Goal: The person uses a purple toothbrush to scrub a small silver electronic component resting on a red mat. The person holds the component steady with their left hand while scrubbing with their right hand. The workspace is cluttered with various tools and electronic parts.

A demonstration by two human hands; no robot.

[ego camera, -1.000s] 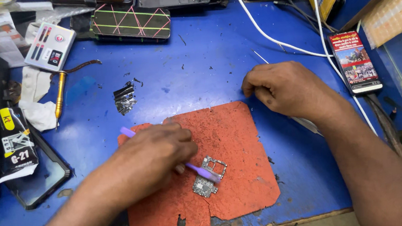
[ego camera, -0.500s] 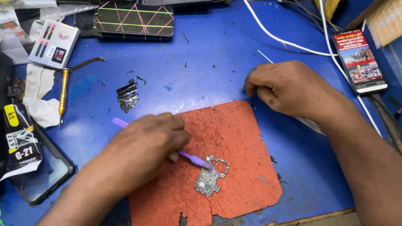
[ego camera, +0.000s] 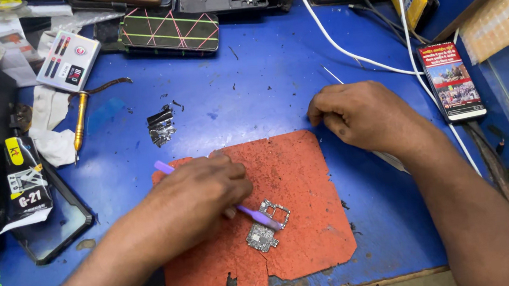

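While the small circuit board (ego camera: 266,223) lies bare on the worn orange mat (ego camera: 297,176) at lower centre of the frame, the left hand (ego camera: 200,193) is closed around a purple tool (ego camera: 260,217) whose tip rests on the board's upper edge, its other end poking out behind the knuckles. Judging by this, the board is already out of its casing and is being worked over — whether brushed or pried, the view does not settle, and nothing shows it finished or refitted.

At right of centre the right hand (ego camera: 365,115) rests curled on the blue tabletop (ego camera: 262,93) just past the mat's upper right corner, fingers drawn together; whether it pinches anything I cannot tell. Black crumbs speckle the mat and table.

Further out: a crumpled scrap of foil (ego camera: 160,126) left of centre, a yellow-handled screwdriver (ego camera: 80,118) beside a white cloth (ego camera: 50,127), a glue tube (ego camera: 26,178) lying on a dark phone frame at far left, a phone with a lit screen (ego camera: 450,81) at right — and white cables (ego camera: 344,49) trailing from the top edge.
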